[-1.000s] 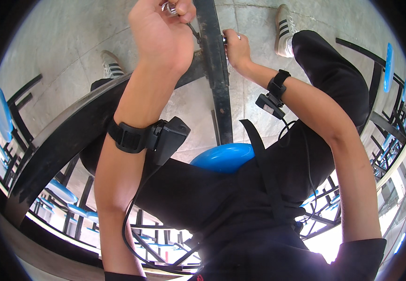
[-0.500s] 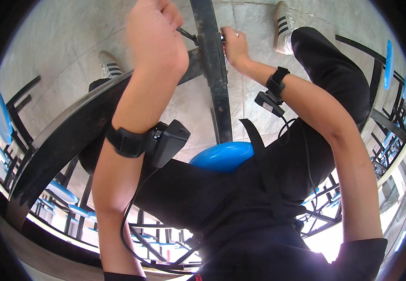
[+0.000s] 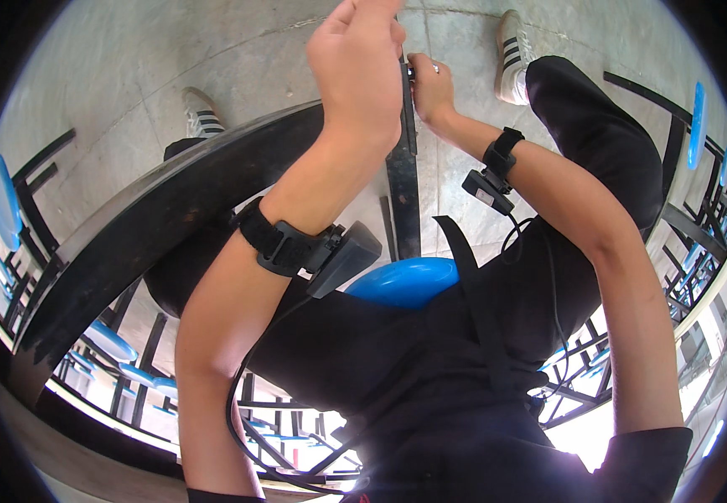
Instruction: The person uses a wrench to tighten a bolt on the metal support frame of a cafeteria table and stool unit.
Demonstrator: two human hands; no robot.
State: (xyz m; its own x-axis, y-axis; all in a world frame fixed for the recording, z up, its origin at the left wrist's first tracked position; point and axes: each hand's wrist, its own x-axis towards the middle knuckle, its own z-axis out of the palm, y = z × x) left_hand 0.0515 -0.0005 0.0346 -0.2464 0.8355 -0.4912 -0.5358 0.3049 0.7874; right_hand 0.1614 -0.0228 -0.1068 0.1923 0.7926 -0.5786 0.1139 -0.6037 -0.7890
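My left hand (image 3: 355, 80) is closed at the top middle, in front of a black metal beam (image 3: 403, 197) that it partly covers. Whatever its curled fingers hold is hidden behind the hand. On the beam's other side, my right hand (image 3: 432, 90), with a ring on one finger, has its fingertips pinched on a small dark part (image 3: 411, 74) against the metal. That part's kind is too small to tell. Below the hands, a round blue seat (image 3: 405, 281) shows between my legs.
A wide curved black metal bar (image 3: 170, 189) runs across the left side, beside my leg. Blue seats on black frames stand at the left (image 3: 5, 201) and right (image 3: 697, 126). Strapped black devices with cables sit on both forearms, the left one (image 3: 346, 258) being larger.
My left hand has swung right, across the beam. The dark rod-like tool seen beside it earlier is now hidden. My right hand stays at the beam, and the view has shifted slightly.
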